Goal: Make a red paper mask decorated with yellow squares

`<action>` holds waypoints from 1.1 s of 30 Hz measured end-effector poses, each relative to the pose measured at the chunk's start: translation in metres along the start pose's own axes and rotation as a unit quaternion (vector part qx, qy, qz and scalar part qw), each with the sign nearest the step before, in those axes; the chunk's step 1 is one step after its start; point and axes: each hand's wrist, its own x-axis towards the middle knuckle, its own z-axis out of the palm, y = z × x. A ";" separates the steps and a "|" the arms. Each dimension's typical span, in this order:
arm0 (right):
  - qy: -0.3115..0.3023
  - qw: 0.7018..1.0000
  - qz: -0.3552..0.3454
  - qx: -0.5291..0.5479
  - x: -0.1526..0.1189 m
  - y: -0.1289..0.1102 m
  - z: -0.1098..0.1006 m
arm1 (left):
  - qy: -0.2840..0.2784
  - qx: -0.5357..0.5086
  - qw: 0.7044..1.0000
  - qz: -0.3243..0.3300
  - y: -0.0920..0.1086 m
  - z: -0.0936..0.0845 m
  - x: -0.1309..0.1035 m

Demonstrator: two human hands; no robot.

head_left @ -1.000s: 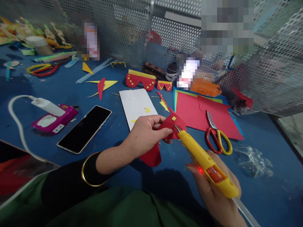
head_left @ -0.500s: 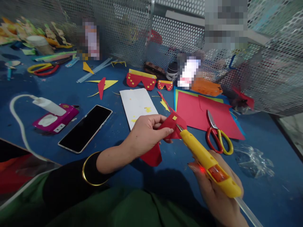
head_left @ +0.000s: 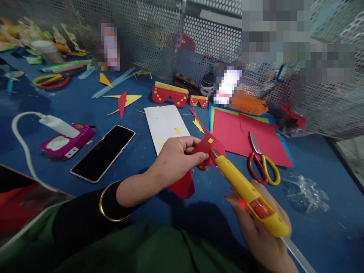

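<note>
Pinched between the thumb and fingers of my left hand (head_left: 176, 161) is a red paper piece (head_left: 183, 187) bearing one small yellow square (head_left: 210, 140). My right hand (head_left: 260, 223) is wrapped round a yellow glue gun (head_left: 241, 185) with a clear glue stick (head_left: 297, 252) coming out of its back. The gun's metal tip is at the red paper, just below the yellow square; whether it touches is too small to tell. Behind my left hand lies a white sheet (head_left: 166, 123) with yellow scraps on it.
Scissors (head_left: 260, 161) rest beside red paper sheets (head_left: 250, 136) on the right, near crumpled clear plastic (head_left: 307, 193). Two red paper masks (head_left: 170, 96) stand behind. To the left are a phone (head_left: 104, 153), a purple power socket (head_left: 68, 140) with a white cable, and more scissors (head_left: 52, 81).
The glue gun's tip has shifted very slightly left over the red paper. Both hands keep nearly the same place and hold.
</note>
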 end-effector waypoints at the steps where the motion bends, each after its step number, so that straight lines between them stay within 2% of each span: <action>1: 0.000 1.000 0.000 -0.002 0.000 0.000 0.000 | 0.000 0.003 1.000 -0.001 0.000 0.000 0.000; 7: 0.014 1.000 0.006 -0.002 0.000 -0.002 -0.001 | 0.002 0.006 1.000 -0.001 0.002 0.000 -0.001; 33: 0.002 1.000 0.007 -0.007 -0.002 -0.001 -0.002 | 0.001 0.015 1.000 -0.001 0.002 0.000 -0.002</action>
